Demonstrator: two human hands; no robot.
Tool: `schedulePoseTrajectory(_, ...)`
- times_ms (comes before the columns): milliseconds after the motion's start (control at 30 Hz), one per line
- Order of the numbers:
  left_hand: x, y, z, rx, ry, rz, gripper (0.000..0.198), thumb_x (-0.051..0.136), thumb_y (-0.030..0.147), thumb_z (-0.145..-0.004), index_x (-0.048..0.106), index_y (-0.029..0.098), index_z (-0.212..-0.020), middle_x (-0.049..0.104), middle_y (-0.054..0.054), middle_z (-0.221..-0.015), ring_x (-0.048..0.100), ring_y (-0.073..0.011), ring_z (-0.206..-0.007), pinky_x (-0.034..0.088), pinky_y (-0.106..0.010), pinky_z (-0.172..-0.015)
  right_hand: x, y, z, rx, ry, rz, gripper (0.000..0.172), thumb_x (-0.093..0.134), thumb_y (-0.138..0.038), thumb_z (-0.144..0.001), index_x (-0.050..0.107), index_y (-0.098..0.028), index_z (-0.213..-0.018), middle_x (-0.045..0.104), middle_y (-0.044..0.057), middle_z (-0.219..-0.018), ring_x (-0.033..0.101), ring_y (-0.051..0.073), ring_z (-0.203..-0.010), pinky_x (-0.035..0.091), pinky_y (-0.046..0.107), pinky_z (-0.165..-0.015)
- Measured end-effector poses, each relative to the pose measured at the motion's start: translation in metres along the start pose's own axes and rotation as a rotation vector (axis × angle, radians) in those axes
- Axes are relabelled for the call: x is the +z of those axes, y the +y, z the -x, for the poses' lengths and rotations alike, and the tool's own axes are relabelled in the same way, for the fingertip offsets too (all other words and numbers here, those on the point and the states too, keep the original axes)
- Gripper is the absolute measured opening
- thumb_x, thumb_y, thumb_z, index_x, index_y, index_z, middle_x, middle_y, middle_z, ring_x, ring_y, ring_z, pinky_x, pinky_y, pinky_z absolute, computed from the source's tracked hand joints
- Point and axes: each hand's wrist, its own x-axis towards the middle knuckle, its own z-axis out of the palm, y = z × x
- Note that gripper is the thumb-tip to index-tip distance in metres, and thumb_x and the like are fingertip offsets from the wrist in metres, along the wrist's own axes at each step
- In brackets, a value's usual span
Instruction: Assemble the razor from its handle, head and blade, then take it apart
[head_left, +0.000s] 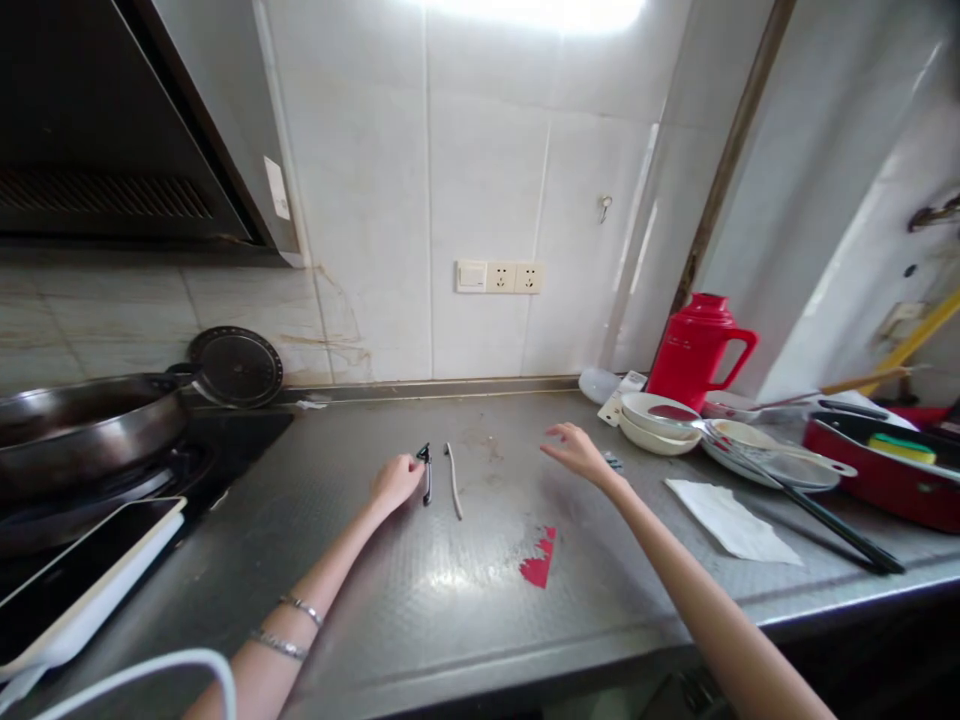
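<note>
My left hand [397, 482] is closed at the left end of the middle counter, its fingertips at a small black and silver tool [427, 478]. Just right of that tool a thin, pale, slightly bent stick [454, 482] lies on the metal counter [390, 620]. My right hand [574, 450] hovers over the counter with its fingers apart, holding nothing. Small items [613, 461], too small to name, lie beside my right wrist. Nearer the front edge is a jagged red piece [540, 562].
A steel pan [90, 425] and a white-edged device [97, 575] are at the left. Toward the right are a red thermos [694, 350], stacked bowls [656, 435], a white napkin [731, 520], a black-handled utensil [840, 535] and a red pan [862, 475].
</note>
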Motion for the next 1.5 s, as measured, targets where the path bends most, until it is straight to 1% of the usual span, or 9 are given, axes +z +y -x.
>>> schedulePoseTrajectory(100,0.0,-0.006,-0.005,0.002,0.028,0.048,0.033,0.039,0.039,-0.082,0.062,0.017,-0.073,0.068,-0.008,-0.08,0.06,-0.0182,-0.074,0.033,-0.023,-0.056,-0.021,0.054,0.013,0.074,0.013,0.055,0.041,0.058,-0.043,-0.072,0.062,-0.013,-0.1,0.063,0.011,-0.103,0.056,0.023,-0.098,0.037,0.034,-0.089)
schedulePoseTrajectory(200,0.001,-0.01,-0.008,0.012,0.058,0.065,0.031,0.04,0.038,-0.082,0.06,0.017,-0.069,0.066,-0.006,-0.075,0.058,-0.0168,-0.069,0.032,-0.023,-0.055,-0.037,0.088,0.029,0.157,-0.041,0.128,0.049,0.058,-0.045,-0.07,0.062,-0.013,-0.106,0.062,0.012,-0.109,0.054,0.026,-0.104,0.033,0.037,-0.094)
schedulePoseTrajectory(367,0.003,-0.015,-0.011,0.037,0.068,0.1,0.03,0.04,0.036,-0.082,0.057,0.017,-0.066,0.064,-0.005,-0.07,0.057,-0.0156,-0.066,0.031,-0.022,-0.055,-0.049,0.111,0.045,0.275,-0.176,0.143,0.06,0.062,-0.046,-0.067,0.057,-0.015,-0.118,0.06,0.01,-0.116,0.049,0.028,-0.111,0.034,0.036,-0.095)
schedulePoseTrajectory(467,0.004,-0.017,-0.012,0.051,0.076,0.114,0.03,0.04,0.035,-0.082,0.057,0.017,-0.065,0.063,-0.004,-0.068,0.056,-0.015,-0.065,0.031,-0.022,-0.056,-0.049,0.118,0.047,0.292,-0.229,0.123,0.057,0.061,-0.042,-0.068,0.057,-0.015,-0.118,0.061,0.009,-0.115,0.05,0.026,-0.109,0.035,0.034,-0.094)
schedulePoseTrajectory(600,0.004,-0.019,-0.012,0.068,0.085,0.135,0.03,0.04,0.034,-0.082,0.057,0.017,-0.065,0.062,-0.004,-0.066,0.055,-0.0145,-0.064,0.032,-0.022,-0.056,-0.047,0.124,0.046,0.257,-0.235,0.095,0.051,0.06,-0.036,-0.07,0.058,-0.015,-0.116,0.061,0.01,-0.115,0.052,0.025,-0.107,0.035,0.034,-0.095)
schedulePoseTrajectory(900,0.004,-0.02,-0.012,0.064,0.095,0.134,0.029,0.04,0.033,-0.082,0.056,0.017,-0.062,0.06,-0.003,-0.064,0.053,-0.0141,-0.062,0.032,-0.022,-0.057,-0.046,0.131,0.042,0.227,-0.263,0.032,0.059,0.059,-0.035,-0.068,0.052,-0.015,-0.123,0.062,0.011,-0.113,0.055,0.026,-0.1,0.038,0.036,-0.09)
schedulePoseTrajectory(1167,0.005,-0.024,-0.015,0.077,0.092,0.141,0.029,0.04,0.032,-0.082,0.055,0.017,-0.062,0.059,-0.002,-0.062,0.052,-0.0134,-0.061,0.031,-0.021,-0.057,-0.046,0.137,0.041,0.195,-0.253,-0.033,0.052,0.06,-0.037,-0.069,0.056,-0.014,-0.115,0.06,0.012,-0.117,0.054,0.026,-0.106,0.036,0.037,-0.095)
schedulePoseTrajectory(1333,0.004,-0.024,-0.016,0.073,0.111,0.155,0.029,0.041,0.032,-0.082,0.058,0.017,-0.065,0.06,-0.002,-0.064,0.053,-0.0135,-0.062,0.031,-0.021,-0.057,-0.041,0.123,0.039,0.171,-0.194,-0.061,0.05,0.06,-0.038,-0.069,0.057,-0.013,-0.113,0.061,0.013,-0.115,0.055,0.025,-0.104,0.039,0.034,-0.092)
schedulePoseTrajectory(1500,0.005,-0.026,-0.017,0.04,0.136,0.177,0.028,0.041,0.032,-0.082,0.06,0.016,-0.069,0.062,-0.003,-0.067,0.053,-0.0137,-0.063,0.032,-0.022,-0.058,-0.017,0.087,0.022,0.09,-0.147,-0.086,0.05,0.062,-0.04,-0.068,0.058,-0.015,-0.112,0.061,0.011,-0.114,0.054,0.025,-0.106,0.039,0.034,-0.092)
